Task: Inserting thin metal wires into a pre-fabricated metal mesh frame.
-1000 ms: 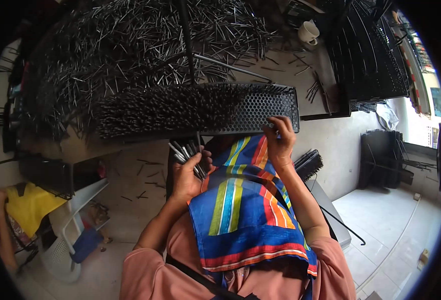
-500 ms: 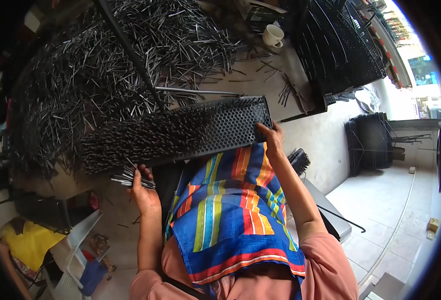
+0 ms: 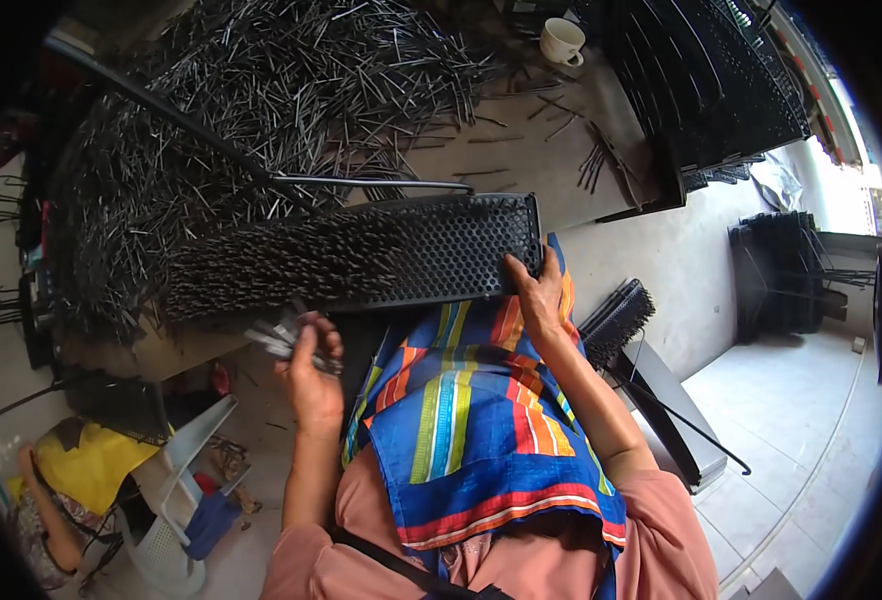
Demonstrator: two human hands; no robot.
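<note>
A long black perforated panel [image 3: 466,255] lies across my front, above a striped cloth on my lap. Dark thin spikes [image 3: 281,265] pack its left and middle holes, while holes at the right end show bare. My right hand [image 3: 539,300] is closed on the panel's right end, thumb on the holed face. Just below its lower edge, my left hand [image 3: 313,385] holds a small bundle of thin dark strips [image 3: 279,338], blurred by motion. I cannot tell whether any strip touches the panel.
A big heap of loose dark strips [image 3: 261,110] covers the table beyond the panel. A metal rod [image 3: 381,183] runs behind it. Further back are a white cup [image 3: 561,42] and black racks [image 3: 721,90]. A spiky black piece [image 3: 616,322] sits right; a pale chair [image 3: 176,510] stands lower left.
My left hand and its bundle have shifted a little right and down in the view, and the strips now blur. My right hand keeps hold of the panel's end. The whole view has turned slightly.
</note>
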